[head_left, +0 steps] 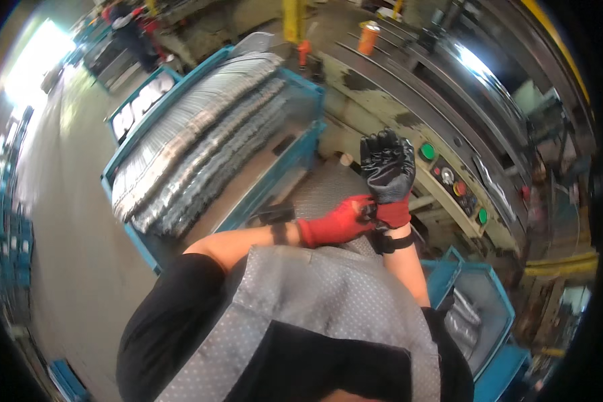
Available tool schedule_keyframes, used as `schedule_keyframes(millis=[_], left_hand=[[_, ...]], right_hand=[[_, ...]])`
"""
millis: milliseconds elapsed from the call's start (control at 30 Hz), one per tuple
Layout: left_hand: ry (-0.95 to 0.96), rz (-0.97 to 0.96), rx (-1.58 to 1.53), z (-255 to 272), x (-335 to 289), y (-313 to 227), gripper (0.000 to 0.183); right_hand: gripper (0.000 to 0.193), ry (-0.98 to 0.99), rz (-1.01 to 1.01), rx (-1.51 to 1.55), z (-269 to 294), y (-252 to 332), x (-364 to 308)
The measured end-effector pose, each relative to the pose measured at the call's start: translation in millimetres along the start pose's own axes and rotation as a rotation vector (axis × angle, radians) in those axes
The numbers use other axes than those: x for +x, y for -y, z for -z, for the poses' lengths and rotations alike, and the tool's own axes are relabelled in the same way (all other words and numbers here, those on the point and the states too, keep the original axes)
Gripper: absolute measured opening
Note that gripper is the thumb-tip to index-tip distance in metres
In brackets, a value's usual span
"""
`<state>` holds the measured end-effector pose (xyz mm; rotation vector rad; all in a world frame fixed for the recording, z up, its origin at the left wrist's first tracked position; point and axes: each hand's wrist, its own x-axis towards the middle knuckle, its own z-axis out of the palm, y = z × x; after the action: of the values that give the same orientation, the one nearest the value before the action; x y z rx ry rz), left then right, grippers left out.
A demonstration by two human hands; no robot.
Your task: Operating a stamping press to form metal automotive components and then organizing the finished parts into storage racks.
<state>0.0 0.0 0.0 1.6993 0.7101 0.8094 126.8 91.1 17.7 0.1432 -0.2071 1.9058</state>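
Note:
My left hand, in a red glove, reaches across from the left with its fingers closed at the wrist of my right hand. It grips the red cuff of the right glove. My right hand is raised, its black-coated palm showing and its fingers stretched upward, with nothing in it. A dark band circles the right wrist just below the cuff. Both hands are in front of my grey dotted apron.
A blue bin on the left holds stacked curved metal parts. At right stands a machine with a button panel and an orange can on its bed. Another blue bin with metal pieces is at lower right. A person stands far left.

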Motion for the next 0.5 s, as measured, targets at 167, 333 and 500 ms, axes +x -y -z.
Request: schedule_keyframes(millis=[167, 333, 500], left_hand=[[0.099, -0.348, 0.248, 1, 72, 9, 0.039], [0.545, -0.394, 0.185, 20, 76, 2, 0.038], [1.054, -0.336, 0.129, 58, 153, 32, 0.029]], right_hand=[[0.042, -0.046, 0.175, -0.084, 18, 67, 11], [0.045, -0.137, 0.290, -0.371, -22, 42, -4], [0.051, -0.241, 0.581, -1.280, 1, 58, 52]])
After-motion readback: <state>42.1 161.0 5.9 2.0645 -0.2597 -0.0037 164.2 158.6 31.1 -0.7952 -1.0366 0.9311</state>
